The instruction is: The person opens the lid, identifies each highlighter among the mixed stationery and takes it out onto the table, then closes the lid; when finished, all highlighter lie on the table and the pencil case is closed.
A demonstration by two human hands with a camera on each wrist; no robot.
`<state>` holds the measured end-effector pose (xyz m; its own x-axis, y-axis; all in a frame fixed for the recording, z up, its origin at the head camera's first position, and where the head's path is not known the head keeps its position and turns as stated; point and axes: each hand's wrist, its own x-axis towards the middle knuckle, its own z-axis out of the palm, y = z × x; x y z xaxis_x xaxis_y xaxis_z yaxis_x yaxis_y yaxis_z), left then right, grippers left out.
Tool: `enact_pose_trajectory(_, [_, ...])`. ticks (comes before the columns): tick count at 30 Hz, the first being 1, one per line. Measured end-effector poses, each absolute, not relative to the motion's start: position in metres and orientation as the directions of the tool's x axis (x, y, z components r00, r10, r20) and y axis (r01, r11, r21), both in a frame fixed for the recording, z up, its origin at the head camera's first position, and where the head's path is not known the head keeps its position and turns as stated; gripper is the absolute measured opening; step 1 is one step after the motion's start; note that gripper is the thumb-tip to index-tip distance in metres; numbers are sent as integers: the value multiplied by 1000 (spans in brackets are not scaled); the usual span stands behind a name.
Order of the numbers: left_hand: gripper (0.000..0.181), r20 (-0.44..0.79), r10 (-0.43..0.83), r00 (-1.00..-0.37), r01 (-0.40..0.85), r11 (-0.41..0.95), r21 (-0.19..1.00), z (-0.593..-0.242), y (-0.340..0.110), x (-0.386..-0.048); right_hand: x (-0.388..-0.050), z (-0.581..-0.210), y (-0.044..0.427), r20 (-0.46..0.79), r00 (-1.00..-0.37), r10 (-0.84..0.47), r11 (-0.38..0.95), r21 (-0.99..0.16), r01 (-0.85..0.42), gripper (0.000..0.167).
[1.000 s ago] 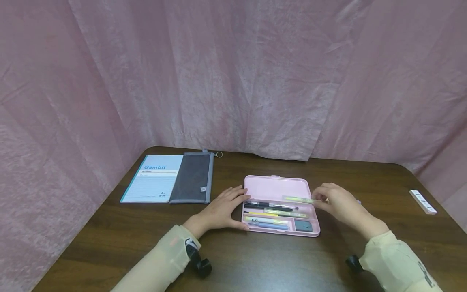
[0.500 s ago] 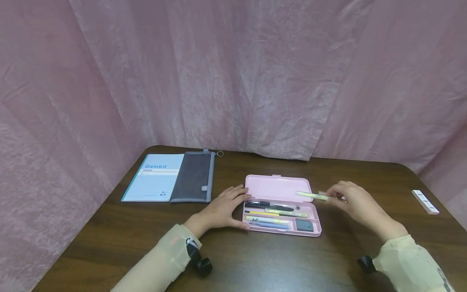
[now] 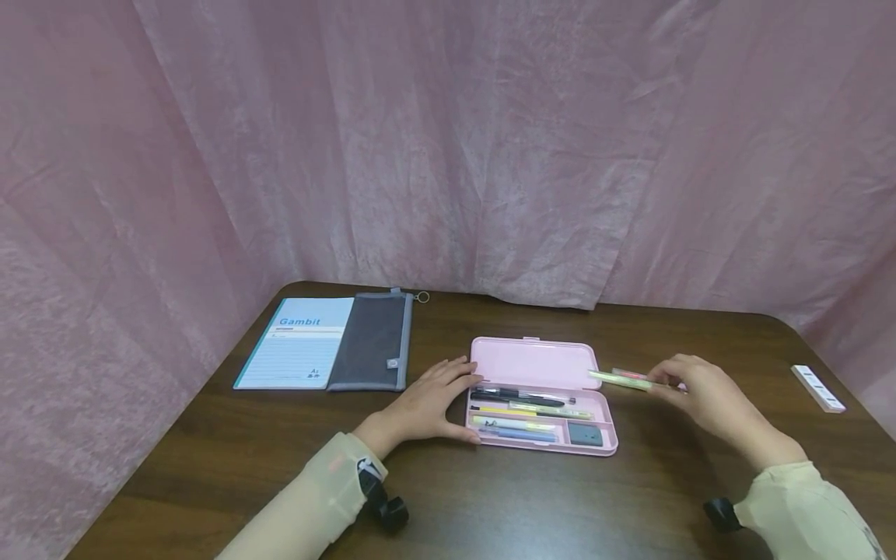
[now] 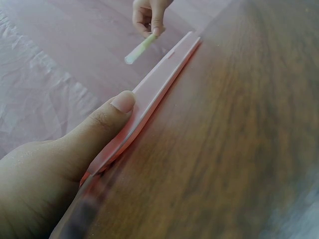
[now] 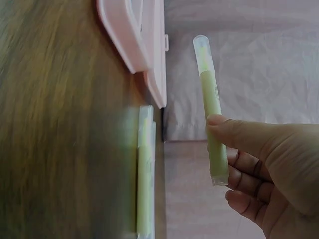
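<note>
The right hand (image 3: 707,398) has moved rightward, away from the open pencil case (image 5: 124,32), thumb and fingers pinching one green marker (image 5: 211,102); the marker is in the air with its tip near the case's right edge, so it seems removed; the left hand (image 3: 420,400) is spread against the left end; count one case, one block (image 3: 585,434), one notebook (image 3: 301,350), one pouch (image 3: 367,342); pens inside overlap, uncountable.

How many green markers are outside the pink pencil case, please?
2: one marker is in the right hand; the other marker lies on the table near the pencil case. More may be hidden.
</note>
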<state>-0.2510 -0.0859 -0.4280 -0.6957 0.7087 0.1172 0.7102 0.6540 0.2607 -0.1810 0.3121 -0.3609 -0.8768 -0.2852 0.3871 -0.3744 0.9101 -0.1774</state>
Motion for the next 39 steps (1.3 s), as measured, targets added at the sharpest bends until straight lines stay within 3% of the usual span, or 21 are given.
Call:
enact_pose_trajectory(21, [93,127,712,-690,716,648,259,-429,-88,-251,-188,-392,343,393,-875,-282,916,-159,-367,14])
enact_pose_trajectory(39, [92,134,714,-687,720,644,261,-429,-87,-251,-191,-400,349,296,-917,-266,928,-180,-327,12])
